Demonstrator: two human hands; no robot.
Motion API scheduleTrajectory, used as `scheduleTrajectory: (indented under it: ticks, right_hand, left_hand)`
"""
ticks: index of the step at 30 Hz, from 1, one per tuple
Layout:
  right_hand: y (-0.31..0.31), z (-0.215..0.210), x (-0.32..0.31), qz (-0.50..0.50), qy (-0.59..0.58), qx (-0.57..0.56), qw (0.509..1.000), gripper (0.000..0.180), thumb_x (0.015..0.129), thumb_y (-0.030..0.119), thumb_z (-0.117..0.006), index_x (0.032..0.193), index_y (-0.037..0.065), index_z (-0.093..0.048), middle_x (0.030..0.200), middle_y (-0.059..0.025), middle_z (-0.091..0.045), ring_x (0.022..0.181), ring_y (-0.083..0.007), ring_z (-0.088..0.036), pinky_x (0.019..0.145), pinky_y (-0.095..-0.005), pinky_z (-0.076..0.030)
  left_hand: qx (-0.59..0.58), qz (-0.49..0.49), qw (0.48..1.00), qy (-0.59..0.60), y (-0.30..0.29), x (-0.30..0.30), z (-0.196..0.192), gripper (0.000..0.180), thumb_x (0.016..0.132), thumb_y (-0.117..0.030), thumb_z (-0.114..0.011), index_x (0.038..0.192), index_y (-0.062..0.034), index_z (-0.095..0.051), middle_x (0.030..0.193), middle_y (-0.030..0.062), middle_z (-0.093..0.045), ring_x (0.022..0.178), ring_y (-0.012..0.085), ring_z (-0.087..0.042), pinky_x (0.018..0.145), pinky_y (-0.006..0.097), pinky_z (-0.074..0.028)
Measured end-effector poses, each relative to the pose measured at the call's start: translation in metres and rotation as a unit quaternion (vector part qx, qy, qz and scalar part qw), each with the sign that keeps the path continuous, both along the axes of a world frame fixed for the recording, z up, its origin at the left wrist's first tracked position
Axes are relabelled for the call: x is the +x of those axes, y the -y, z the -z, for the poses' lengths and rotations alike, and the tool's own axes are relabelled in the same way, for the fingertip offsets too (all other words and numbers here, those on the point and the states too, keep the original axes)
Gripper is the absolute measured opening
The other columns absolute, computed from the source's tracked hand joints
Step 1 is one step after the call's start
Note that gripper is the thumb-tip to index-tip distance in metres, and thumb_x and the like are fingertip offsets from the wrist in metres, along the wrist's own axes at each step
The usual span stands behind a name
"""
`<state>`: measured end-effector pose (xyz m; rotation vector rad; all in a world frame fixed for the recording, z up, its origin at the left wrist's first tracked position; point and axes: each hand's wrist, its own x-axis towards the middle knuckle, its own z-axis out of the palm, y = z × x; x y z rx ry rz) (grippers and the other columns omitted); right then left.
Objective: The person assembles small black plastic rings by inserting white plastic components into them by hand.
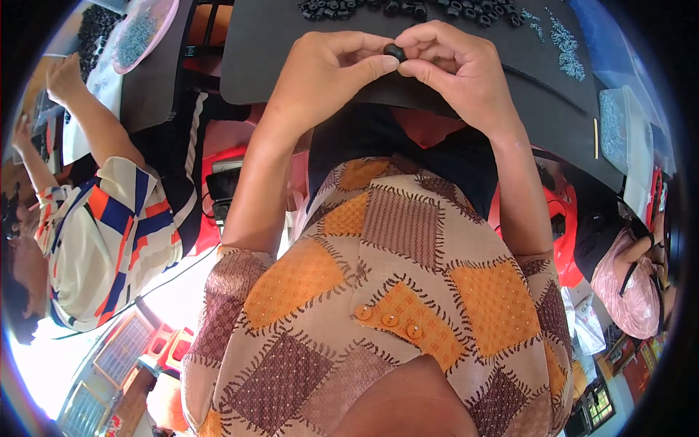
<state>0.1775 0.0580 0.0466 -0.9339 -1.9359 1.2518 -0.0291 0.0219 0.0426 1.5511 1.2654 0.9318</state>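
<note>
Over the near part of the dark table, my two hands meet at the fingertips. A small black rounded part (pixel 395 52) sits between them, its lower side partly covered by fingers. The thumb and index finger of my left hand (pixel 317 80) pinch it from the left. My right hand (pixel 466 80) closes on it from the right, thumb and fingertips together, with the other fingers curled. Whether a second tiny piece is inside the right fingertips cannot be made out. Many similar black parts (pixel 466 9) lie along the far side of the table.
Small bluish-silver pieces (pixel 566 47) are spread on the dark table (pixel 255 54) at far right. A clear plastic tub (pixel 617 131) stands by its right edge. To the left, a co-worker (pixel 109 240) sits near a pink-rimmed basin (pixel 154 45); another person (pixel 628 284) is at right.
</note>
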Motion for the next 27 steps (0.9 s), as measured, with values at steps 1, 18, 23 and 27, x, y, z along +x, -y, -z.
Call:
scheduleTrajectory:
  ticks: [1, 18, 23, 27]
  right_hand:
    - [0.0, -0.003, 0.0, 0.0, 0.0, -0.001, 1.0, 0.023, 0.087, -0.002, -0.067, 0.109, 0.002, -0.063, 0.086, -0.0014, -0.063, 0.084, -0.0094, -0.067, 0.074, -0.0213, -0.054]
    - [0.003, 0.0, -0.005, 0.053, -0.042, -0.04, 0.997, 0.015, 0.088, 0.001, -0.068, 0.102, 0.0, -0.065, 0.087, -0.0018, -0.067, 0.084, -0.008, -0.065, 0.077, -0.0207, -0.052]
    - [0.007, 0.0, -0.01, 0.065, -0.064, -0.057, 0.994, 0.015, 0.088, 0.001, -0.067, 0.103, 0.0, -0.065, 0.089, -0.0027, -0.067, 0.084, -0.0096, -0.066, 0.077, -0.0216, -0.053]
    - [0.005, -0.002, -0.013, 0.053, -0.077, -0.071, 0.993, 0.015, 0.089, 0.002, -0.067, 0.104, 0.0, -0.065, 0.089, -0.0042, -0.067, 0.084, -0.0116, -0.068, 0.077, -0.0227, -0.054]
  left_hand:
    - [-0.001, 0.0, 1.0, 0.0, -0.001, -0.003, 0.0, 0.028, 0.089, -0.018, -0.071, 0.11, 0.0006, -0.071, 0.088, 0.0051, -0.072, 0.075, 0.008, -0.061, 0.071, 0.022, -0.05]
    - [-0.093, 0.0, 0.976, 0.198, -0.003, -0.005, 0.011, 0.029, 0.089, -0.024, -0.071, 0.104, 0.0009, -0.072, 0.088, 0.0057, -0.069, 0.08, 0.0091, -0.062, 0.074, 0.023, -0.051]
    - [-0.075, -0.001, 0.973, 0.217, -0.004, -0.005, 0.022, 0.025, 0.091, -0.018, -0.07, 0.109, -0.0009, -0.07, 0.088, 0.006, -0.07, 0.079, 0.0091, -0.064, 0.073, 0.019, -0.051]
    - [-0.055, -0.012, 0.963, 0.265, -0.003, -0.002, 0.025, 0.025, 0.091, -0.018, -0.069, 0.109, -0.0006, -0.07, 0.089, 0.0068, -0.07, 0.081, 0.0103, -0.065, 0.075, 0.02, -0.052]
